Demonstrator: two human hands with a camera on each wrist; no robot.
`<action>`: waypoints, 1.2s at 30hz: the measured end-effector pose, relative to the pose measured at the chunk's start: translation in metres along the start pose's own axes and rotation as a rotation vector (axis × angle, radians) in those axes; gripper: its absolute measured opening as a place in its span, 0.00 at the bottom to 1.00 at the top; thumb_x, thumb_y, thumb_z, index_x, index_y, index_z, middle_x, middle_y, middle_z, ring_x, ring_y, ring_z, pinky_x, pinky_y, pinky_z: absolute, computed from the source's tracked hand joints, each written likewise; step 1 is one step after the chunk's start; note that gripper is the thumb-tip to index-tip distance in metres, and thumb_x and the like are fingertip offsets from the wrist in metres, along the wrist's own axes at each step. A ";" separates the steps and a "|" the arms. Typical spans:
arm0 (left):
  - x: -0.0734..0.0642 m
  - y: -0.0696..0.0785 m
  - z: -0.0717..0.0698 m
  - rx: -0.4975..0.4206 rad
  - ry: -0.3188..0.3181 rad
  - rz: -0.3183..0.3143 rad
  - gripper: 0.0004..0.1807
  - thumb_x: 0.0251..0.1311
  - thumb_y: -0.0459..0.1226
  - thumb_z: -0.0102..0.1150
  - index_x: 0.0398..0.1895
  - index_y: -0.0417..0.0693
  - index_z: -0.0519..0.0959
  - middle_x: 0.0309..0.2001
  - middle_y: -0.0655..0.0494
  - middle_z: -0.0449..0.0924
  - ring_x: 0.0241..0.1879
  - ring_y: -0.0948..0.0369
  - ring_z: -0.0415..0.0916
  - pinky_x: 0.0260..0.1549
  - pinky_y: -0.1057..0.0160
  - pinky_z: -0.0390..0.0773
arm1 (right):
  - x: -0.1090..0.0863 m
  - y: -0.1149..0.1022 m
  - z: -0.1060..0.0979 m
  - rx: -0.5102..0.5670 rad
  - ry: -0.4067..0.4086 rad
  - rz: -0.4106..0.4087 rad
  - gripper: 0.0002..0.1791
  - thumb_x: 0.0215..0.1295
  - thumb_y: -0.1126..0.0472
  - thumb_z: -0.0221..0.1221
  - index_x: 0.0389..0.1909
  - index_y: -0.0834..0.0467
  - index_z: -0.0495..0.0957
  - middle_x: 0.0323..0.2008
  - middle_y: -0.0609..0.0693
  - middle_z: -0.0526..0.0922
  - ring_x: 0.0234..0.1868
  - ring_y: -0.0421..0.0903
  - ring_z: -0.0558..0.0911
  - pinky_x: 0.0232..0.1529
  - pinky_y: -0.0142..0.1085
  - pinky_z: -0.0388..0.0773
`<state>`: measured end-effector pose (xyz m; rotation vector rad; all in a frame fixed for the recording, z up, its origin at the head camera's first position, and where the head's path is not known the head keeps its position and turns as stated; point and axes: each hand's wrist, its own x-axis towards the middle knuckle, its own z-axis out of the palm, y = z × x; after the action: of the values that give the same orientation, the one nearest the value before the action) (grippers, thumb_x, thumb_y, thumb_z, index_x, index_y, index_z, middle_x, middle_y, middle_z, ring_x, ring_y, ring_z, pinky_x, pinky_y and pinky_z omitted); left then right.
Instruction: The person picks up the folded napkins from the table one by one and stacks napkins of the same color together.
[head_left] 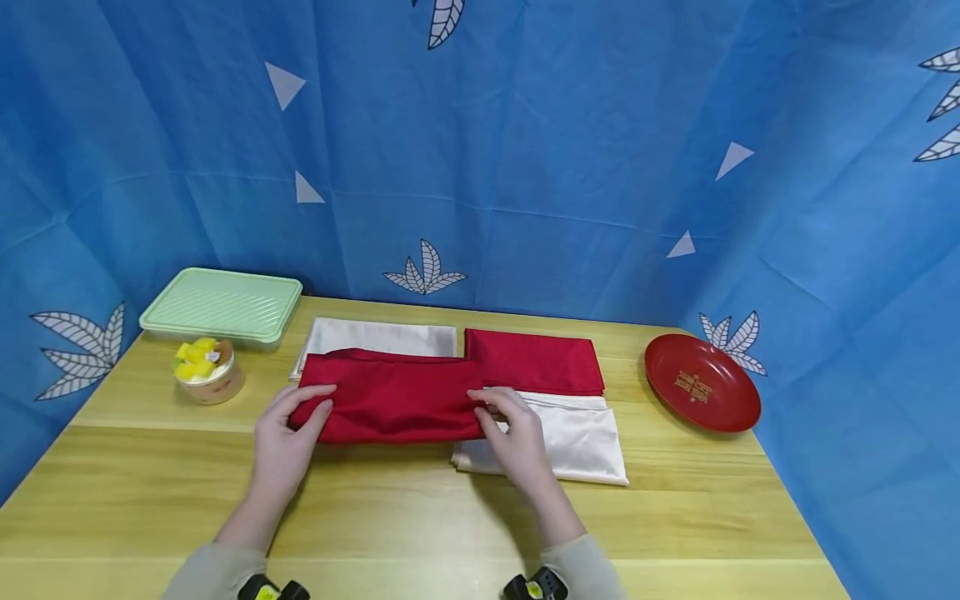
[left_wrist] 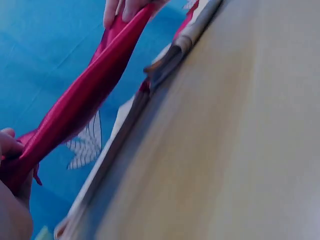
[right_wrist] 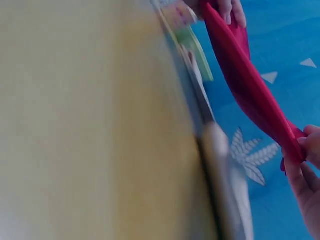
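Note:
A folded red satin cloth (head_left: 397, 398) is stretched between my two hands, raised off the table as both wrist views show. My left hand (head_left: 283, 442) pinches its left end between thumb and fingers. At the opposite end, my right hand (head_left: 517, 437) pinches the right edge. Behind the raised cloth lies a folded white cloth (head_left: 382, 337), partly hidden by it. To the right, a second folded red cloth (head_left: 534, 362) lies on the table, and another folded white cloth (head_left: 573, 442) sits in front of that one, beside my right hand.
On the left stand a mint-green lidded box (head_left: 223, 304) and a small dessert cup (head_left: 213, 385) with yellow cubes on top. A red oval plate (head_left: 738, 408) with gold lettering lies at the right of the wooden table (head_left: 390, 517). Blue curtain (head_left: 600, 108) hangs behind and at both sides.

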<state>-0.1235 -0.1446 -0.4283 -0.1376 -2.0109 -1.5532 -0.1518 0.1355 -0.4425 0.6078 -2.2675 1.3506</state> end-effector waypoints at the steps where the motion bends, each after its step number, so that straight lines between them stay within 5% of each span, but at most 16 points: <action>1: 0.003 0.003 0.006 -0.001 0.000 0.000 0.10 0.53 0.19 0.60 0.39 0.31 0.82 0.39 0.39 0.79 0.42 0.65 0.73 0.47 0.75 0.66 | 0.003 0.003 -0.004 -0.016 0.002 0.008 0.16 0.56 0.76 0.62 0.43 0.57 0.84 0.41 0.48 0.82 0.40 0.43 0.82 0.39 0.32 0.80; 5: 0.012 0.004 0.031 -0.013 -0.015 -0.008 0.11 0.53 0.18 0.59 0.39 0.31 0.82 0.39 0.38 0.79 0.43 0.57 0.73 0.48 0.75 0.65 | 0.012 0.011 -0.023 -0.073 0.007 0.026 0.16 0.57 0.75 0.62 0.45 0.56 0.84 0.42 0.47 0.81 0.40 0.41 0.81 0.39 0.33 0.80; 11: 0.021 -0.023 0.067 -0.059 -0.108 -0.062 0.13 0.55 0.22 0.61 0.41 0.41 0.86 0.41 0.47 0.81 0.45 0.58 0.73 0.48 0.73 0.66 | 0.019 0.026 -0.052 -0.191 0.003 0.115 0.18 0.57 0.74 0.62 0.47 0.56 0.83 0.43 0.47 0.80 0.37 0.40 0.80 0.39 0.33 0.80; 20: 0.040 -0.019 0.110 -0.059 -0.193 -0.075 0.12 0.55 0.25 0.62 0.41 0.42 0.86 0.42 0.49 0.81 0.46 0.55 0.76 0.46 0.65 0.72 | 0.035 0.044 -0.089 -0.276 -0.002 0.158 0.16 0.57 0.75 0.60 0.45 0.60 0.83 0.42 0.53 0.80 0.35 0.47 0.78 0.37 0.35 0.79; 28: 0.047 -0.031 0.147 -0.019 -0.260 -0.114 0.12 0.56 0.25 0.62 0.41 0.43 0.86 0.42 0.49 0.81 0.46 0.54 0.76 0.37 0.65 0.74 | 0.046 0.070 -0.107 -0.374 -0.059 0.211 0.16 0.59 0.75 0.57 0.47 0.62 0.81 0.44 0.57 0.79 0.33 0.50 0.74 0.36 0.39 0.74; 36: 0.050 -0.029 0.173 0.099 -0.394 -0.112 0.17 0.59 0.26 0.58 0.52 0.40 0.81 0.57 0.40 0.73 0.60 0.47 0.67 0.53 0.54 0.72 | 0.051 0.096 -0.117 -0.434 -0.061 0.287 0.16 0.61 0.75 0.54 0.49 0.64 0.79 0.48 0.61 0.77 0.32 0.51 0.74 0.33 0.39 0.72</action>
<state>-0.2431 -0.0097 -0.4533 -0.3179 -2.4326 -1.5867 -0.2311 0.2734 -0.4302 0.1828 -2.6608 0.9110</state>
